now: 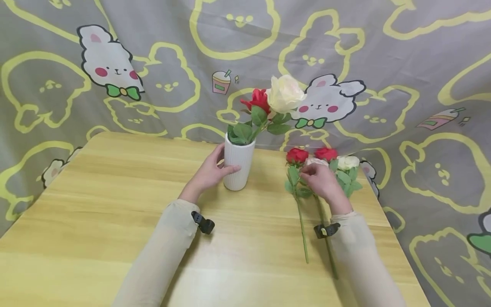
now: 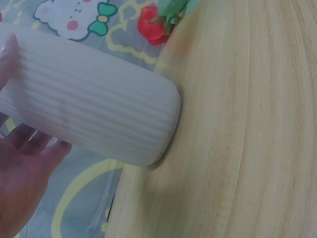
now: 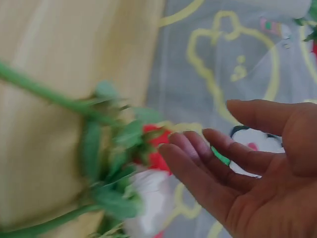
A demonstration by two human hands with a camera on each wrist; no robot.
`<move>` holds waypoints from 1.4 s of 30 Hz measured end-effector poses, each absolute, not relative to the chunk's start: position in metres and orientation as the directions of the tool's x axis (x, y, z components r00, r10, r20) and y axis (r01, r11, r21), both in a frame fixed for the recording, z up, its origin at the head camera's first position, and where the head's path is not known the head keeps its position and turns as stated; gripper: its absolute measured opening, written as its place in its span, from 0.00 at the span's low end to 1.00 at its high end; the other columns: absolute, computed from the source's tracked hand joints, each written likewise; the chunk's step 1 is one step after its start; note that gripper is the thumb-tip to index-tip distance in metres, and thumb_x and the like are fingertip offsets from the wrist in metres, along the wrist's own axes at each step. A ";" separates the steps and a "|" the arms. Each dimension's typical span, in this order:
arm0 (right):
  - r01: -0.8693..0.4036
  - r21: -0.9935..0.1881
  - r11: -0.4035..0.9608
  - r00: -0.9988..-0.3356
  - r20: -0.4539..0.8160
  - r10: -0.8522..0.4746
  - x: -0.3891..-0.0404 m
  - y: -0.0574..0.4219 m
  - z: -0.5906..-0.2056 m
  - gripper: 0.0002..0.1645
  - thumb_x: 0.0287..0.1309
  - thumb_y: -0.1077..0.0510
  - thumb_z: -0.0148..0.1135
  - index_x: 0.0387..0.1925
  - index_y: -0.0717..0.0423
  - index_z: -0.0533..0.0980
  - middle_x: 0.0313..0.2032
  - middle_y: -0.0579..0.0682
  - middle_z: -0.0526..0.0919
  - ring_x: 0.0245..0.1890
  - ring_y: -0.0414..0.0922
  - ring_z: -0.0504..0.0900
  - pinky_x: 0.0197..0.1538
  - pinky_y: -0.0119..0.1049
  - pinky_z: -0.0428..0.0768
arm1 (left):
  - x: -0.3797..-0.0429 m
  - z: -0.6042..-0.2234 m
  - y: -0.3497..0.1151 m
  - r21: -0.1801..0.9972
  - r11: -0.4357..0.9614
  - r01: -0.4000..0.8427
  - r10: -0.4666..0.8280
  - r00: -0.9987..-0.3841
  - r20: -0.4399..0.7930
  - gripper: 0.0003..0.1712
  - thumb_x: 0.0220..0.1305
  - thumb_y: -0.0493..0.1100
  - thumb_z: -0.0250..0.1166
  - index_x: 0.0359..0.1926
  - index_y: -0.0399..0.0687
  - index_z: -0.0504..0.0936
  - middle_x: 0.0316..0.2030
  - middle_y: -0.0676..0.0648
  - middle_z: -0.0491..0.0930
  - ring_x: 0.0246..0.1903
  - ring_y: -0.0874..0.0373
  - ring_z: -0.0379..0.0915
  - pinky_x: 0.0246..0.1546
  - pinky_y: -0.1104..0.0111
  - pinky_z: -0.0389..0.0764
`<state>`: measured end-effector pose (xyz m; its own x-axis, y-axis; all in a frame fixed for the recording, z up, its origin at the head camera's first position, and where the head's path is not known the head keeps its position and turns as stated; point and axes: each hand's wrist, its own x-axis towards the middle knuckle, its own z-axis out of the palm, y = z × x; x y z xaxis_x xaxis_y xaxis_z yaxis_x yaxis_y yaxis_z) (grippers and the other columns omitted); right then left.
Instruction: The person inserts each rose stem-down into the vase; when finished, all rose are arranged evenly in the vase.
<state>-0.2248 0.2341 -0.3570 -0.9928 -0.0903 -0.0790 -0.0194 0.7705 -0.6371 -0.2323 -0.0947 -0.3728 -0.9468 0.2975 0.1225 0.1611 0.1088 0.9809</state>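
Observation:
A white ribbed vase (image 1: pixel 241 177) stands upright on the table, holding a red rose (image 1: pixel 258 101) and a cream rose (image 1: pixel 285 94) with green leaves. My left hand (image 1: pixel 207 174) grips its left side, thumb across the front and fingers behind; in the left wrist view the ribbed wall of the vase (image 2: pixel 109 99) fills the grasp. On the right lie several roses, among them a red rose (image 1: pixel 297 156) and a white rose (image 1: pixel 348 162). Over these hovers my right hand (image 1: pixel 324 182). In the right wrist view its fingers (image 3: pixel 198 186) are extended and hold nothing.
The wooden table (image 1: pixel 115 226) runs back to a grey curtain (image 1: pixel 161 25) printed with yellow outlines and cartoon animals. Two long green stems, one the left stem (image 1: pixel 302 230), point toward the near edge. Each wrist wears a small black camera, such as the left camera (image 1: pixel 205 224).

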 end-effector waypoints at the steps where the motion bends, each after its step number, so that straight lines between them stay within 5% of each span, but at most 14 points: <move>1: -0.002 -0.632 0.775 -0.992 -0.097 -0.082 -0.225 0.236 -0.362 0.18 0.68 0.58 0.57 0.51 0.69 0.76 0.48 0.64 0.80 0.41 0.55 0.81 0.41 0.46 0.81 | -0.232 -0.373 -0.095 0.981 0.107 0.163 0.294 -0.947 0.125 0.45 0.61 0.37 0.70 0.74 0.43 0.56 0.70 0.38 0.60 0.69 0.46 0.55 0.68 0.57 0.60; 9: 0.115 -0.719 0.685 -0.976 -0.210 -0.057 -0.222 0.243 -0.388 0.19 0.68 0.63 0.56 0.53 0.74 0.73 0.46 0.67 0.79 0.39 0.60 0.83 0.44 0.49 0.84 | -0.233 -0.372 -0.094 0.982 0.101 0.157 0.294 -0.948 0.121 0.45 0.61 0.37 0.71 0.73 0.44 0.57 0.69 0.38 0.61 0.68 0.45 0.56 0.68 0.56 0.60; 16: 0.121 -0.672 0.731 -0.964 -0.256 -0.076 -0.219 0.246 -0.400 0.19 0.65 0.64 0.56 0.53 0.73 0.72 0.42 0.63 0.79 0.35 0.55 0.83 0.41 0.46 0.84 | -0.234 -0.373 -0.094 0.982 0.094 0.162 0.298 -0.946 0.127 0.45 0.61 0.37 0.71 0.74 0.44 0.56 0.69 0.38 0.60 0.69 0.46 0.55 0.68 0.56 0.59; 27: 0.134 -0.593 0.794 -0.959 -0.278 -0.046 -0.229 0.243 -0.412 0.19 0.58 0.58 0.68 0.46 0.69 0.78 0.31 0.53 0.82 0.29 0.45 0.79 0.34 0.37 0.79 | -0.234 -0.373 -0.095 0.981 0.089 0.174 0.298 -0.944 0.140 0.45 0.61 0.36 0.70 0.74 0.42 0.56 0.70 0.37 0.60 0.70 0.48 0.54 0.69 0.58 0.59; 42: 0.141 -0.505 0.851 -0.942 -0.333 -0.041 -0.232 0.237 -0.411 0.08 0.56 0.58 0.66 0.29 0.59 0.78 0.25 0.50 0.80 0.25 0.44 0.77 0.31 0.37 0.76 | -0.233 -0.371 -0.095 0.983 0.097 0.159 0.297 -0.947 0.124 0.45 0.61 0.37 0.70 0.74 0.43 0.56 0.70 0.38 0.59 0.70 0.48 0.53 0.69 0.57 0.58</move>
<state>-0.2325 0.2372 -0.4106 -0.9421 -0.0413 -0.3329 0.1413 0.8513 -0.5053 -0.2332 -0.0945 -0.3709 -0.9468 0.2970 0.1237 0.1587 0.0968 0.9826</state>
